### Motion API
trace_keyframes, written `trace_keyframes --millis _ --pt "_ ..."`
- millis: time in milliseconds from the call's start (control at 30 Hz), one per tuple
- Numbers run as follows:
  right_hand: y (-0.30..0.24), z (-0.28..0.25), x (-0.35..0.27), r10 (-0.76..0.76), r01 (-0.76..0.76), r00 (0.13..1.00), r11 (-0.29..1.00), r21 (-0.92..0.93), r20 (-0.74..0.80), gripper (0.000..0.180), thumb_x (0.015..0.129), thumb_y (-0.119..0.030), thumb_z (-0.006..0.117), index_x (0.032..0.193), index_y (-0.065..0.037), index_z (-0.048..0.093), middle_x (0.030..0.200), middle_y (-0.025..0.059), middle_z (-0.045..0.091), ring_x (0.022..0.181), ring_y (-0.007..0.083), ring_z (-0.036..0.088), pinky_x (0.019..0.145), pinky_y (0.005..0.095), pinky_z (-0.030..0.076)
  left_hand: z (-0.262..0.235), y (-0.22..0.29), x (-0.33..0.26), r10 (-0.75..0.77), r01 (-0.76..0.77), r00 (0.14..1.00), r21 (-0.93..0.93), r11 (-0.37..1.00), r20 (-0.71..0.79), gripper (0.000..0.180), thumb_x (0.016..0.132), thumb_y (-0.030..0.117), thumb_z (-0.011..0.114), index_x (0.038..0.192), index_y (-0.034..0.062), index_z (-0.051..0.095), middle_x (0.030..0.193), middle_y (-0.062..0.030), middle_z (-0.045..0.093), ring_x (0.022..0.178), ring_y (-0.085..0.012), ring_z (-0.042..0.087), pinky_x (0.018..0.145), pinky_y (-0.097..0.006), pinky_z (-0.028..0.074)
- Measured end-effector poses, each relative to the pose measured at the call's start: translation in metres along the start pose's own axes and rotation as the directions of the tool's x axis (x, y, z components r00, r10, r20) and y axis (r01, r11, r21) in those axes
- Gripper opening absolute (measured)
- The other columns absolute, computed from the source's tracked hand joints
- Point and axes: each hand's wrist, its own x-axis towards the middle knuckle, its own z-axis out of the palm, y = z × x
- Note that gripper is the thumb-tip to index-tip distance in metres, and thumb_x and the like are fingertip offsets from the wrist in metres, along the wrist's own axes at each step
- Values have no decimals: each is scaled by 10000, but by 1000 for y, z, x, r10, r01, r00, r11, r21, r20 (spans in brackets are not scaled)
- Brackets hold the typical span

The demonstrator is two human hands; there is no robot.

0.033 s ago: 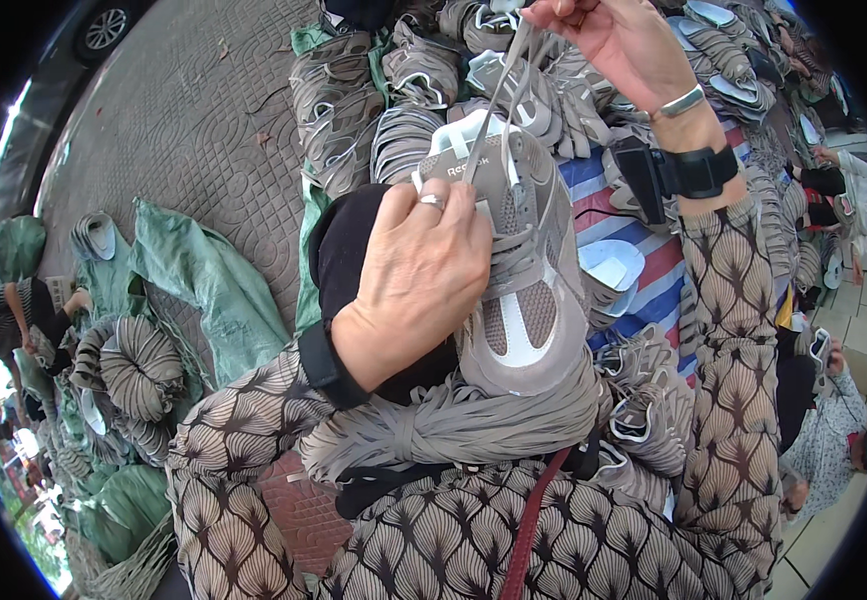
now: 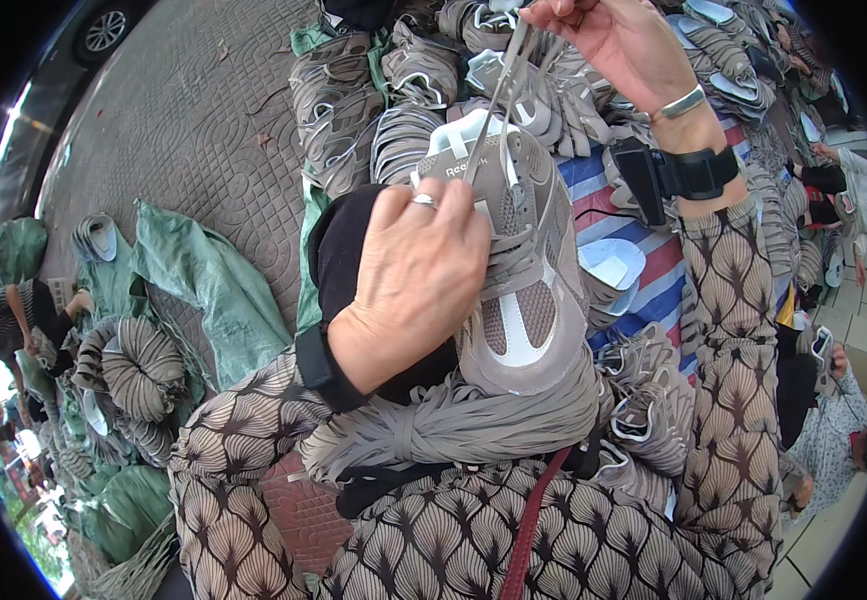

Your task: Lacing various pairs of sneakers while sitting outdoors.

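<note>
A grey-beige sneaker (image 2: 546,330) with mesh and white trim rests toe toward me on a thick bundle of flat grey shoelaces (image 2: 464,425) in my lap. My left hand (image 2: 414,280), wearing a ring, is curled over the left eyelet edge of the sneaker; its fingertips are hidden. Up beyond the heel, my right hand (image 2: 619,50) pinches the end of a grey shoelace (image 2: 502,95). That lace runs taut down to the tongue and eyelets, and its lower rows are crossed over the sneaker.
Rows of stacked sneakers (image 2: 339,105) lie ahead, with more on a striped sheet (image 2: 659,270) at right. A white insole (image 2: 614,263) lies there. Green sacks (image 2: 209,285) and coiled shoe parts (image 2: 144,368) are at left. A person (image 2: 834,430) handles a shoe at far right.
My left hand has shifted very slightly left along the sneaker's edge. My right hand stays almost still, keeping the shoelace raised.
</note>
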Motion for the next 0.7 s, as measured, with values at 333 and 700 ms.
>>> trace_keyframes --millis 333,700 --pt "-4 7 -10 -32 21 996 991 135 85 288 997 -262 393 934 -18 531 757 56 588 834 235 626 843 371 500 -8 -4 8 -161 270 960 -590 761 231 150 690 206 634 724 60 642 920 -81 506 937 -264 474 804 -390 316" --pt "-2 3 -14 113 -122 992 978 171 61 316 995 -288 395 903 -20 535 823 92 611 683 178 599 632 280 506 -46 -25 -2 148 90 946 -675 732 287 110 662 166 725 708 141 628 1078 -61 486 1126 -287 418 930 -455 285"
